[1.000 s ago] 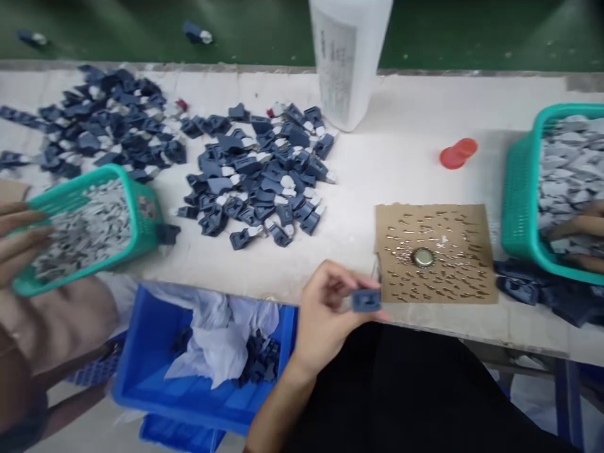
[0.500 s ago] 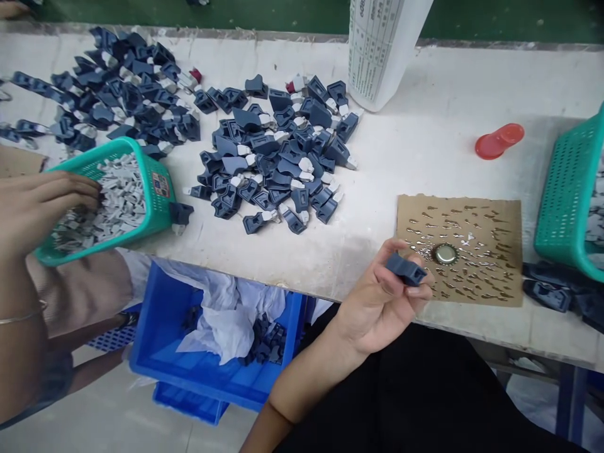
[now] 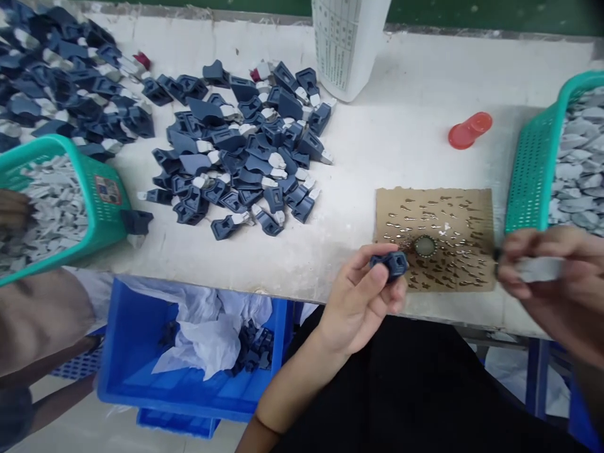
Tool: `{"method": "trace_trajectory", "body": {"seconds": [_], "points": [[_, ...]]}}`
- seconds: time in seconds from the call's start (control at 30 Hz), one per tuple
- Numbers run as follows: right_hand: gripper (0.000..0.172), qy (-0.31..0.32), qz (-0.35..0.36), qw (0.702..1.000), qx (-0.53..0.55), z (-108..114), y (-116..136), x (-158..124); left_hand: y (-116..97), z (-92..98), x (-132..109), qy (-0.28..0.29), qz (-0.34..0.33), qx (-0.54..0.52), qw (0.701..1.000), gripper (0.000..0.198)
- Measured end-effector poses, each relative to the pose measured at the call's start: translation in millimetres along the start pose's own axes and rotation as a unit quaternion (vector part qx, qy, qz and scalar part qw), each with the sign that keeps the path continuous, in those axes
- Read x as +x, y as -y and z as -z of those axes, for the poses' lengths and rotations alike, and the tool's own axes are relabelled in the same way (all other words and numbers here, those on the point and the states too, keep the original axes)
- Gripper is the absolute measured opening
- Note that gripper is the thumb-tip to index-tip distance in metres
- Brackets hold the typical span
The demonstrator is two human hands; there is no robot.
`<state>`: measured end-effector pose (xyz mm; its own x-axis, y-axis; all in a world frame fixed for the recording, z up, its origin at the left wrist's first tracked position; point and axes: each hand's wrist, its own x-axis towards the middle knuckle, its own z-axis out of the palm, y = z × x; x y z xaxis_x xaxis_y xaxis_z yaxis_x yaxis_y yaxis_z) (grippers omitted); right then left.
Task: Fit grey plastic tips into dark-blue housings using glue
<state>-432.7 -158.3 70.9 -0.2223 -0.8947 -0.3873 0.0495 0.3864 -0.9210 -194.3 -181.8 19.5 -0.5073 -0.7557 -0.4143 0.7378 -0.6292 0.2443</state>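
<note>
Navy plastic part (image 3: pixel 387 264), held in left hand (image 3: pixel 358 308)

A dark blue moulded plastic part (image 3: pixel 389 264) shows its hollow end.

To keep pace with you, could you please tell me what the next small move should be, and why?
Probably bring the grey piece in the right hand over to the blue part in the left hand and fit them together. Each hand holds one, and the blue parts in the pile seem to have pale tips attached.
</note>
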Motion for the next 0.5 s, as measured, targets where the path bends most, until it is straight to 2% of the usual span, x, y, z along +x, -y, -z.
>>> {"method": "trace_trajectory", "body": {"seconds": [0.1, 0.2, 0.33, 0.5], "points": [[0.034, 0.019, -0.08, 0.995, 0.063, -23.2, -7.4, 6.4, -0.2, 10.9, -4.5, 0.037, -0.036, 0.097, 0.994, 0.04], [0.043, 0.015, -0.129, 0.987, 0.1, -32.7, -10.3, 8.3, -1.0, 15.7, -7.9, 0.033, -0.082, 0.147, 0.985, 0.026], [0.032, 0.006, -0.136, 0.981, 0.137, -39.3, -8.4, 8.5, -2.2, 11.7, -9.0, 0.001, -0.14, 0.137, 0.981, 0.016], [0.022, 0.002, -0.096, 0.987, 0.125, -46.2, -10.1, 8.9, -3.3, 13.5, -9.3, 0.024, -0.065, 0.139, 0.988, 0.043]]}}
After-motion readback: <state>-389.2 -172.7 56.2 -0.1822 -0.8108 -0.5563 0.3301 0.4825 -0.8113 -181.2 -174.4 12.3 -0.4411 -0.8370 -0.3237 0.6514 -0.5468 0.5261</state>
